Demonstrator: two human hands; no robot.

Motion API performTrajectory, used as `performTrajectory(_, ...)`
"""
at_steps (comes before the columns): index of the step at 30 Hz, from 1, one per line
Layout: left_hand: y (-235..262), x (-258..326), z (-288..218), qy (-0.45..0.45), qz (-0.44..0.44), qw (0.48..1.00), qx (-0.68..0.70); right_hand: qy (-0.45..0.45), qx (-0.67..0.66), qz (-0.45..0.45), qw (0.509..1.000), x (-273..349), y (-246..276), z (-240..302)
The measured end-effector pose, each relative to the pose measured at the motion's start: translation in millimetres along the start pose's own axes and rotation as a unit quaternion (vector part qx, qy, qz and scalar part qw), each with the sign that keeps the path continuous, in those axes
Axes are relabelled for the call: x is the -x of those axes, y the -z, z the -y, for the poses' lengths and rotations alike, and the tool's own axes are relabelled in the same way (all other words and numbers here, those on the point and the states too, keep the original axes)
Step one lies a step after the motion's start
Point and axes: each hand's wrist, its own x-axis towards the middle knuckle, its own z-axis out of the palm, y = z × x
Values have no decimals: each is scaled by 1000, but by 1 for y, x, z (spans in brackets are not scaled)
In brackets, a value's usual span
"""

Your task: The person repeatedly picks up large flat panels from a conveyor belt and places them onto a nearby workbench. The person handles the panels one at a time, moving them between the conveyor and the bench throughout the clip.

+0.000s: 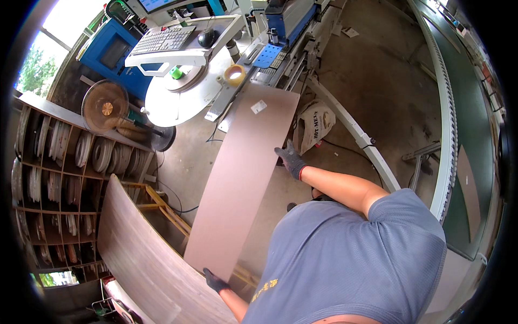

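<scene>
A long pinkish-brown board (237, 167) slants across the middle, with a small white label on its far part. Its far end lies at the bed of a machine; the near end overlaps a wood-grain panel. My left hand (216, 281), in a dark grey glove, grips the board's near end, fingertips on its face. Farther along, my right hand (292, 161), gloved alike, holds the right long edge. Some of its fingers are hidden at that edge.
The wood-grain panel (145, 254) leans at lower left, before a rack (65, 178) of edging rolls. A standing fan (105, 108), a round white table (178, 108) and a tape roll (234, 75) are beyond. To the right are a white sack (317, 125), a metal beam (356, 132) and a green conveyor (464, 124).
</scene>
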Motion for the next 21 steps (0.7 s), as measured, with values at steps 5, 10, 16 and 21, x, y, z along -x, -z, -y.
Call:
performTrajectory(5,-63,-70,-19,-73,28,997,-16,-38,-133,157,978,14,-31,7)
performTrajectory(10,-117,-86,-39,-127,26,987,-92,-70,-127,182,973,4,-33,39)
performTrajectory(16,-146,-90,-48,-142,12,977,-157,-66,-80,174,979,-20,-24,34)
performTrajectory(21,-152,-88,-46,-141,11,972,-186,-56,-56,169,982,-20,-14,52)
